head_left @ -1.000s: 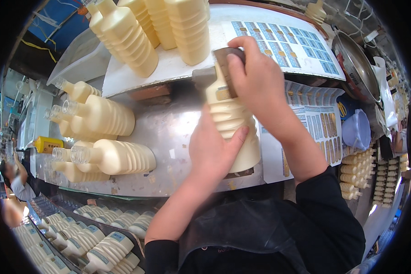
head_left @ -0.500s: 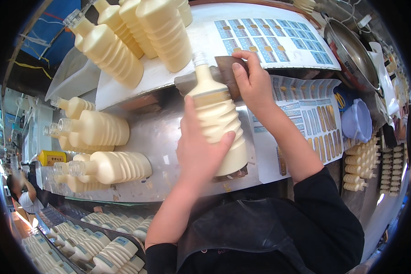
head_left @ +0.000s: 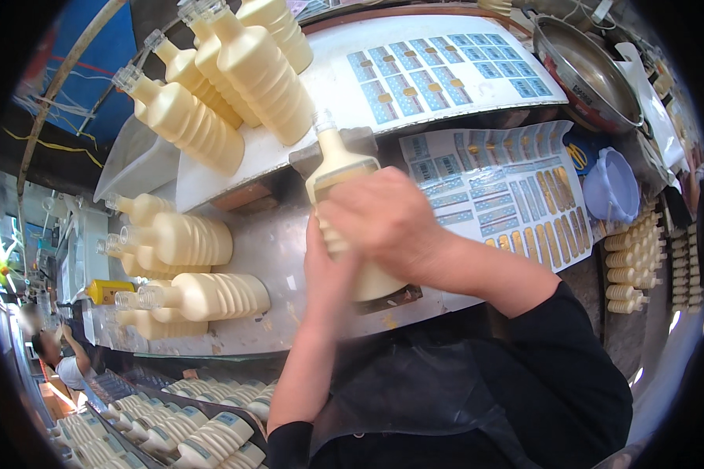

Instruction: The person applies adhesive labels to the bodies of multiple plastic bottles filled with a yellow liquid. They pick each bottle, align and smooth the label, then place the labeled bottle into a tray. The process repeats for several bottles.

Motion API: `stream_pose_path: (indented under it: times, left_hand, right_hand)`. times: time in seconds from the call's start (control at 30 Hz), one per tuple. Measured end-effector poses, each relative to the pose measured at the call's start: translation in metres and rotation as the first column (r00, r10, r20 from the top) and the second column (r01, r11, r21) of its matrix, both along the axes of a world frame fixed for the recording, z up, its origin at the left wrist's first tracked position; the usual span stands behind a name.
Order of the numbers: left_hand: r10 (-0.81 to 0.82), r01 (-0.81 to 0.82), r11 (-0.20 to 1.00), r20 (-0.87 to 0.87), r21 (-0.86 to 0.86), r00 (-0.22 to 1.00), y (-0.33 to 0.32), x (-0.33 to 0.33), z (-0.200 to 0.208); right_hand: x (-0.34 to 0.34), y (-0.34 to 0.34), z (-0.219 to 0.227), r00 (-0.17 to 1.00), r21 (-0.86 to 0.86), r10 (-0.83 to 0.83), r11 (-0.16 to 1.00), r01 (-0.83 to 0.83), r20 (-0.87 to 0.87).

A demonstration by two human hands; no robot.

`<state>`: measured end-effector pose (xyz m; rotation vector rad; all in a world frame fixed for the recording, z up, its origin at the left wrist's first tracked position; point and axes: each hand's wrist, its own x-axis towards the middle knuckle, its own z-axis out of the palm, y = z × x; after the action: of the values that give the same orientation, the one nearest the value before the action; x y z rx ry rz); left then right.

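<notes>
A cream ribbed bottle [head_left: 377, 283] with a clear neck lies in the middle of the worktable, its neck over a grey rest and its base against a dark block [head_left: 399, 300]. A brownish band crosses its shoulder. My left hand [head_left: 327, 254] grips the bottle's left side. My right hand [head_left: 383, 211], blurred, is closed and pressed over the bottle just below the shoulder; whatever it holds is hidden beneath it. To its right lies a sheet of blue and gold labels [head_left: 489, 195].
More cream bottles lie on the table at left [head_left: 219, 297] and stand on the raised white board [head_left: 266, 86]. That board also bears a label sheet [head_left: 407, 78]. A lilac bucket [head_left: 612, 187] and a large metal pan [head_left: 590, 74] are at right. Labelled bottles [head_left: 211, 438] fill trays at lower left.
My right hand has moved left and down from beside the bottle's shoulder onto the bottle. The flat brown piece it held no longer shows. My left hand still grips the bottle.
</notes>
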<state>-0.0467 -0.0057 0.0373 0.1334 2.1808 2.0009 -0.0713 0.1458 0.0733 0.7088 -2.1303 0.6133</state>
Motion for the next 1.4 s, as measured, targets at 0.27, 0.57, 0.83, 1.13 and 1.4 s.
stream_pose_path:
  times: [0.27,0.57,0.83,1.13,1.4]
  left_hand:
    - [-0.229,-0.022,0.813,-0.354,-0.583,0.907,-0.016,-0.001,-0.049]
    - [0.005,-0.089,0.941,-0.251,-0.327,0.968,0.002,0.006,-0.005]
    - [0.02,-0.053,0.972,-0.141,-0.231,0.99,0.001,0.018,-0.007]
    - [0.017,-0.018,1.0,-0.052,-0.021,0.998,-0.001,0.017,-0.012]
    - [0.044,-0.041,0.993,-0.025,0.109,0.999,-0.003,0.031,-0.026]
  right_hand:
    - [-0.004,-0.063,0.003,0.985,0.394,-0.145,0.914,0.096,0.097]
    - [-0.012,0.042,-0.006,0.865,-0.254,-0.271,0.881,0.399,0.422]
    - [-0.006,0.158,-0.014,0.663,-0.174,-0.478,0.721,0.671,0.576]
    - [-0.041,0.18,-0.041,0.761,0.371,-0.606,0.779,0.506,0.234]
    - [-0.01,0.176,-0.027,0.847,0.105,-0.423,0.905,0.412,0.323]
